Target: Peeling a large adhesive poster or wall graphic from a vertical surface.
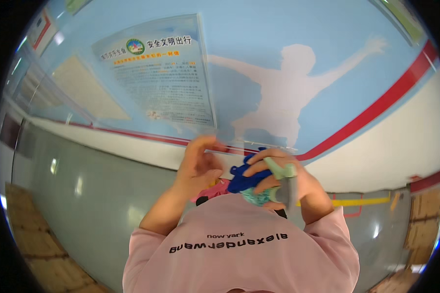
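Blue wall [239, 29]: right grip [303, 181] clasping green-grey tool [289, 179] and, apparently, blue bundle [242, 180] before the chest, left grip [198, 163] parted beside it, seemingly unladen; bundle could slip if that crowded hold loosens.

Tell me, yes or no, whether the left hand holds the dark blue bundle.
No, the dark blue bundle is in the right hand, apart from the left hand.

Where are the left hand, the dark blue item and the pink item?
Left hand [195, 164]: head view, middle of the hand.
Dark blue item [240, 181]: head view, its left part.
Pink item [220, 189]: head view, middle of its visible part.
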The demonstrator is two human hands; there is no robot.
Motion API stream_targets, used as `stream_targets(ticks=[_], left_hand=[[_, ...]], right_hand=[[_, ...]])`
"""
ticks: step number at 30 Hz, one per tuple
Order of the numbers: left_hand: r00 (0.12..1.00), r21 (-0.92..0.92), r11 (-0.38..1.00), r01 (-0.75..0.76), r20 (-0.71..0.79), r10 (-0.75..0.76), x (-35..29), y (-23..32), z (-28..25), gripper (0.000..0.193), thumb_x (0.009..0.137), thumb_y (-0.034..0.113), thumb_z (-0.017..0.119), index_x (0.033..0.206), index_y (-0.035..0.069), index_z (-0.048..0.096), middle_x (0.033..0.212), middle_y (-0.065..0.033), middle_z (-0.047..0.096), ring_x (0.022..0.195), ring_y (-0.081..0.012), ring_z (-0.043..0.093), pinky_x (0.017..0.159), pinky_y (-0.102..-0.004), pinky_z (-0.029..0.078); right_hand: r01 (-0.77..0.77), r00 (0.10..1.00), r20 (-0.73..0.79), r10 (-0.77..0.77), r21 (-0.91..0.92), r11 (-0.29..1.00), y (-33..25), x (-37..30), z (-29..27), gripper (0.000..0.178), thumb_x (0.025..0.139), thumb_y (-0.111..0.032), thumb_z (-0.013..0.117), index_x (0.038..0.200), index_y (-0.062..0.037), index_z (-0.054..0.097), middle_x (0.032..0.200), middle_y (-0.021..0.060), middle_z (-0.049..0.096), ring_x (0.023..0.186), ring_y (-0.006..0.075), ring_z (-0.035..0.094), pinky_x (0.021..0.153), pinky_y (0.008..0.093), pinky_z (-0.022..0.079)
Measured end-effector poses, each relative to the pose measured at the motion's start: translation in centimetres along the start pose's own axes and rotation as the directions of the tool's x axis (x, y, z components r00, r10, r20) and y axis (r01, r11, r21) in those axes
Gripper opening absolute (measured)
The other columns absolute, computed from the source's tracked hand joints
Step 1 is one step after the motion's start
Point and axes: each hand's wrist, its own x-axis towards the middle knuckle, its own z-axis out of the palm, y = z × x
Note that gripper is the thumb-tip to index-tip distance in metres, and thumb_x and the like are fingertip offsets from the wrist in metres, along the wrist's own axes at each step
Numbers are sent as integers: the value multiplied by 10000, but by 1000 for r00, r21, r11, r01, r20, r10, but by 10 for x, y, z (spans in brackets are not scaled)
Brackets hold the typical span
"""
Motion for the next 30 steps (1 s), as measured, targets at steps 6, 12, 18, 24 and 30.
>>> stream_targets(ticks=[6,12,18,24,30], left_hand=[[971,896,412,-166,222,-92,-26,-17,-131,77,708,-6,662,765,35,628,856,-83,569,699,-134,571,565,-231,453],[855,700,713,44,343,-389,5,-61,-166,189,820,158,599,973,47,599,915,-59,576,818,-158,569,704,-259,463],[601,23,825,565,673,-431,8,-172,-233,278,882,281,529,1024,44,564,1007,-32,565,919,-126,533,811,-285,430],[644,150,819,554,546,-536,-2,-122,-158,300,931,258,431,1103,32,528,1010,-40,566,956,-140,523,842,-285,419],[905,363,898,250,241,-350,-1,-46,-103,523,826,342,589,1208,10,458,1122,-93,524,1043,-205,511,921,-329,391]], right_hand=[[-222,961,-185,208,-57,973,-14,-6,81,282,484,-188,764,718,-74,657,1009,100,618,989,314,544,803,394,458],[-355,918,-272,288,-242,903,-3,0,130,241,528,-194,730,714,-57,661,1008,93,615,1021,305,528,826,381,443],[-257,931,-291,218,-100,961,-6,38,172,297,530,-252,784,742,-83,663,998,94,604,970,311,541,773,403,474],[-412,852,-404,332,-125,903,-13,19,168,319,554,-282,769,778,-80,664,955,101,605,910,303,547,764,395,466],[-621,738,-550,391,-328,712,-15,8,139,366,506,-251,789,794,-60,669,931,90,618,875,303,556,756,396,465]])
